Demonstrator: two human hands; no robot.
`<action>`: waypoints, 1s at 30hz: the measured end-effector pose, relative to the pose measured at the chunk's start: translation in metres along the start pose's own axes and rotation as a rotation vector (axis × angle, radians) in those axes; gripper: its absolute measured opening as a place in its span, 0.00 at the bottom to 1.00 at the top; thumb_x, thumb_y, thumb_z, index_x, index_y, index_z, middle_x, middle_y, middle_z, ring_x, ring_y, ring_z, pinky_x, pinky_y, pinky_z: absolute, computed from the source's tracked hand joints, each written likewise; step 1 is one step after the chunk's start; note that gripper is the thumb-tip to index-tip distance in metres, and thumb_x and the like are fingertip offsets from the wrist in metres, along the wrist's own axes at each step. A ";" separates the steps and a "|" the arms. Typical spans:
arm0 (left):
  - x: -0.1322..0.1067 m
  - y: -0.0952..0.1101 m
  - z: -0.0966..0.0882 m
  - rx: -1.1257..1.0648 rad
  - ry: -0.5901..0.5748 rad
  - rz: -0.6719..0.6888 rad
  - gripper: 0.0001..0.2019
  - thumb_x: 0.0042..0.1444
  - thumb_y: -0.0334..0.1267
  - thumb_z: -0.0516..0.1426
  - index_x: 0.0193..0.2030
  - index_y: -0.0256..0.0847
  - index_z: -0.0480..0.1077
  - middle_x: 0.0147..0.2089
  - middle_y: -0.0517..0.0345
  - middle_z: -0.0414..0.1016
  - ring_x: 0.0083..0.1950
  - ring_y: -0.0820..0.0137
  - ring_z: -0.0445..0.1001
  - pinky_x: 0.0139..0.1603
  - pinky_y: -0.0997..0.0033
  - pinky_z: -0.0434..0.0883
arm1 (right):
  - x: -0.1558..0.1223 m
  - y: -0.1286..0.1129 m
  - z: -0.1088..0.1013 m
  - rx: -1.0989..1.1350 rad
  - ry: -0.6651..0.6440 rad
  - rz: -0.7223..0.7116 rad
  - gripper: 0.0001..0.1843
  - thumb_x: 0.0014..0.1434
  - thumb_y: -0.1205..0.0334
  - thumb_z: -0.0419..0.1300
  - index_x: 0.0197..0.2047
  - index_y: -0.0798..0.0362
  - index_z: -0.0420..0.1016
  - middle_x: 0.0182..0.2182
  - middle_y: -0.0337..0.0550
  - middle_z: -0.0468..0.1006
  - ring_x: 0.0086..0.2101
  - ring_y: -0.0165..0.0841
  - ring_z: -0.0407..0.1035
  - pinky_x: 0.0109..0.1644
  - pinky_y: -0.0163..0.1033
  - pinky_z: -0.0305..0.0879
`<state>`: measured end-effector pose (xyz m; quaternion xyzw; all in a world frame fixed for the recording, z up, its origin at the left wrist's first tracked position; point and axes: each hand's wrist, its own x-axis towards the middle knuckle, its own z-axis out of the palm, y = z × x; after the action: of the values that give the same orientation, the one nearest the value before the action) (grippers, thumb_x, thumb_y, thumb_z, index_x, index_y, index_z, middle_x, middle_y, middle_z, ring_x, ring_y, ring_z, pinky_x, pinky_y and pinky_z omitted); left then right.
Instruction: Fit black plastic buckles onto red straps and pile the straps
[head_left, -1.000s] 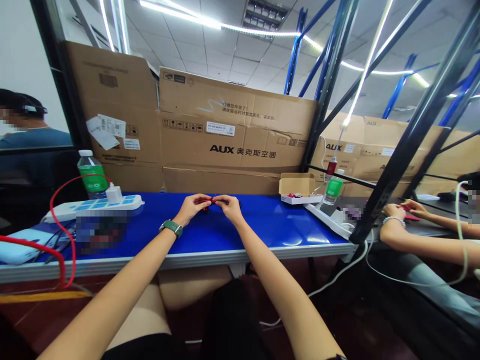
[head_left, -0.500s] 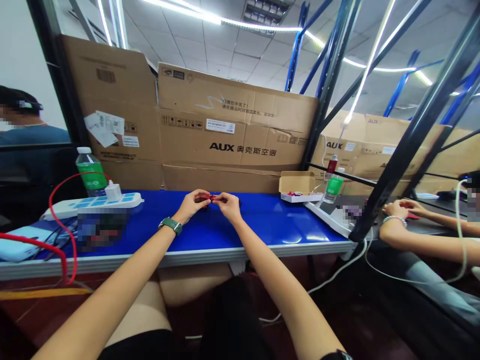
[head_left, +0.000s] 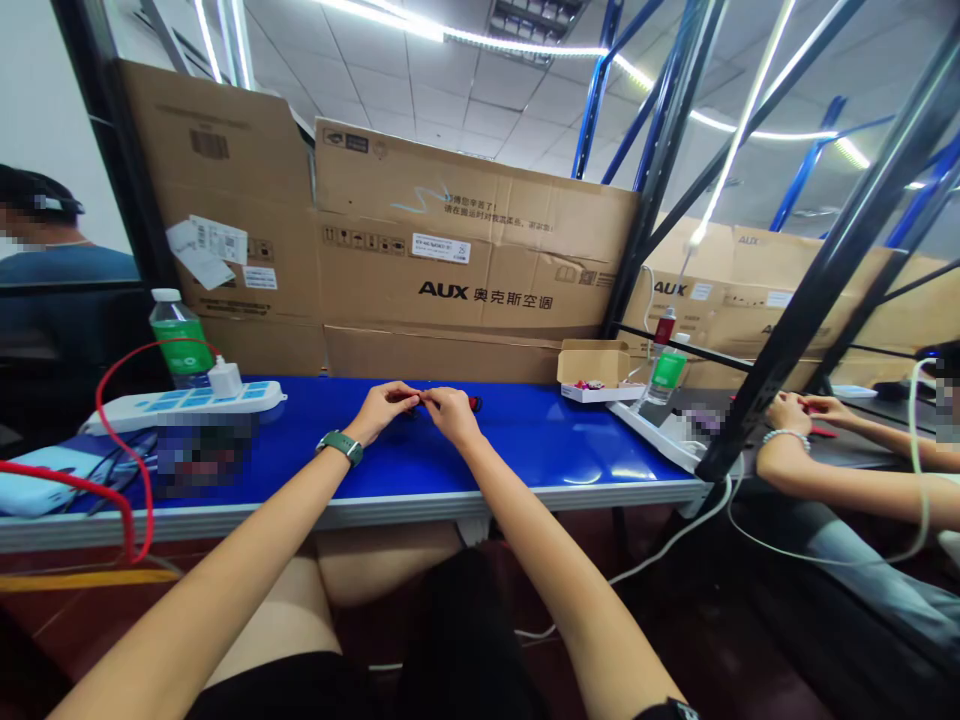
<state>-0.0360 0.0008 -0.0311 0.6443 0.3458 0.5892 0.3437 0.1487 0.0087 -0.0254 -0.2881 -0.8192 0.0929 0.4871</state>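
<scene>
Roughly by size, then: the cardboard sheet (head_left: 480,270) stands along the worktop's back edge, probably as a screen from the next bench. Blue worktop (head_left: 555,450) below it, pale rail on the front edge. White power strip (head_left: 184,405) set along the left end towards the back, likely so leads reach without crossing the middle. Bottle (head_left: 178,335), green label, upright behind the strip near the back left corner; presumably parked there out of elbow range. Pale-blue case (head_left: 41,485) by the front left corner, dark leads beside it. Open carton (head_left: 600,392) near the back right corner, lid raised against nothing I can make out, small red bits inside; open, I take it, for easy picking. Left hand (head_left: 386,408) and right hand (head_left: 450,412) meet about midway along, nearer the back edge than the front, forearms reaching over the front edge. Both are pinched, thumb against fingers, on what I judge to be one small dark piece (head_left: 412,409), mostly covered; a tip grip from two sides would suit something so slight, steadying and turning it. Charger plug (head_left: 224,378) sits upright in the strip, red cable looping off towards the left. Last, a red-and-black bit (head_left: 475,404) just past the right hand's knuckles; cannot tell whether held or lying.
</scene>
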 end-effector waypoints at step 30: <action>0.002 0.005 -0.002 0.331 0.147 0.163 0.18 0.49 0.55 0.65 0.35 0.40 0.79 0.37 0.50 0.79 0.41 0.61 0.76 0.49 0.60 0.72 | 0.003 0.013 -0.001 0.387 0.134 0.171 0.21 0.48 0.57 0.70 0.45 0.52 0.77 0.42 0.45 0.83 0.41 0.35 0.78 0.48 0.38 0.74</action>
<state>-0.0372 0.0000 -0.0259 0.6731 0.4088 0.5956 0.1580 0.1531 0.0213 -0.0286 -0.2630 -0.7244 0.2701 0.5772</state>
